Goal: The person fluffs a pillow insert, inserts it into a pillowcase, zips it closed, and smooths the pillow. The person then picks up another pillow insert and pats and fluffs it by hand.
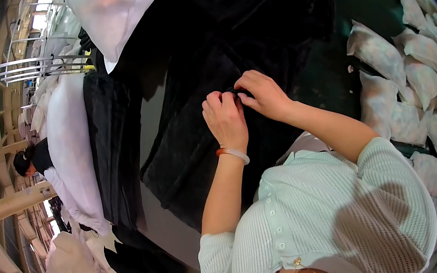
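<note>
A large piece of black, plush-looking fabric [193, 157] lies spread in folds in front of me. My left hand [226, 121], with a bracelet [233, 155] at its wrist, has its fingers bent and pinching a bit of this cloth. Right beside it, my right hand [264, 94] pinches the same cloth between thumb and fingers. The fingertips of both hands almost meet around a small dark bunch of fabric, whose detail I cannot make out.
White stuffed bags [377, 50] are heaped along the right. A white pillow-like bundle [117, 11] sits at the upper left. Further left are a stack of black fabric [111, 146], a long white bundle [69, 140], a metal rack [41, 66] and another person [37, 159].
</note>
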{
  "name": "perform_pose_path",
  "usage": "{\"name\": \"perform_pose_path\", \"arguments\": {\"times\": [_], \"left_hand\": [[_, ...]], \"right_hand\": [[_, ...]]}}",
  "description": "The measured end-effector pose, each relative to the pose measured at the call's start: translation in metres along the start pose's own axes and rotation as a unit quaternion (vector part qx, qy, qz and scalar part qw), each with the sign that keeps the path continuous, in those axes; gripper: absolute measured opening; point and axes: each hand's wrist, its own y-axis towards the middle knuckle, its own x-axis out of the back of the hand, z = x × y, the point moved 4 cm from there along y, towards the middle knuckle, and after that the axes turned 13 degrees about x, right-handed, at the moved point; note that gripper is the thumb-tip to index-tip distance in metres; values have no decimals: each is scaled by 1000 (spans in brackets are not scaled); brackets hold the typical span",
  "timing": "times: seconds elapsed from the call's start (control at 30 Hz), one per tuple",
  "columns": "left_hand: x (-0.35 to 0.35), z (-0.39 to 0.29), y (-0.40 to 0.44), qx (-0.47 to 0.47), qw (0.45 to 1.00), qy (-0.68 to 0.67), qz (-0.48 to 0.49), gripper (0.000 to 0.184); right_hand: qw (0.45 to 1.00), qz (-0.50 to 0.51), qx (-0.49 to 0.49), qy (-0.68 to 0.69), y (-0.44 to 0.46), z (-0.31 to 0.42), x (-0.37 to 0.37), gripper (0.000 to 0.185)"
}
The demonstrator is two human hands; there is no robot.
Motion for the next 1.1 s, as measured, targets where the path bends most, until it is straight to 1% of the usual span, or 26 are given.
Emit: {"name": "perform_pose_path", "arguments": {"times": [0.03,0.07,0.13,0.17,0.23,0.3,0.33,0.37,0.4,0.43,0.47,0.5,0.57,0.6,0.63,0.7,0.73,0.77,0.87,0.97,1.03,1.1], "left_hand": [[0,-1,2,20,999,-21,12,22],[2,-3,4,20,1000,-21,11,22],[6,-3,10,79,996,-31,24,25],[3,-3,10,79,996,-31,23,25],[-7,-5,11,62,994,55,66,26],[-3,-3,13,58,995,41,73,25],[3,-1,12,39,994,-13,101,26],[11,2,10,21,989,-65,129,26],[22,7,9,3,984,-105,146,30],[32,15,5,18,978,-128,161,33],[42,19,2,17,985,-91,145,33],[52,23,-1,19,990,-54,129,33],[59,40,-12,31,994,-16,100,33],[61,42,-15,24,996,-10,89,32],[59,46,-19,26,996,-10,88,32],[55,45,-25,-17,998,-2,62,29],[54,44,-25,-49,998,-2,38,21],[51,47,-25,-46,998,-3,36,21],[49,49,-22,-49,998,-39,-20,7],[45,53,-23,-35,998,-47,-14,6],[44,53,-24,-46,998,-45,-10,6],[41,52,-24,-57,997,-47,-7,5]], "right_hand": [[1000,-8,2,-2,-1,0,0,20],[1000,-9,3,-2,-2,0,1,20],[1000,-22,7,14,-4,1,2,20],[1000,-21,7,14,-5,1,3,20],[999,-36,26,16,-6,4,4,21],[999,-38,6,12,-11,2,3,22],[999,-38,-13,10,-14,1,5,23],[999,-41,-15,6,-14,3,7,23],[999,-49,-14,-13,-14,6,8,28],[998,-57,-13,-30,-15,9,9,32],[999,-18,-49,-15,-18,11,6,45],[998,-18,-50,-14,-20,16,3,45],[997,-37,-53,-52,-18,23,-4,56],[996,-8,-78,-50,-16,22,-10,61],[996,-6,-77,-50,-15,23,-13,61],[994,5,-87,-60,-12,21,-16,59],[995,8,-84,-60,-11,21,-18,59],[994,9,-81,-67,-12,21,-17,58],[993,2,-76,-85,-13,20,-24,55],[992,-8,-67,-110,-13,21,-26,53],[990,-11,-61,-128,-12,19,-23,52],[983,0,-17,-181,-13,9,-11,52]]}}
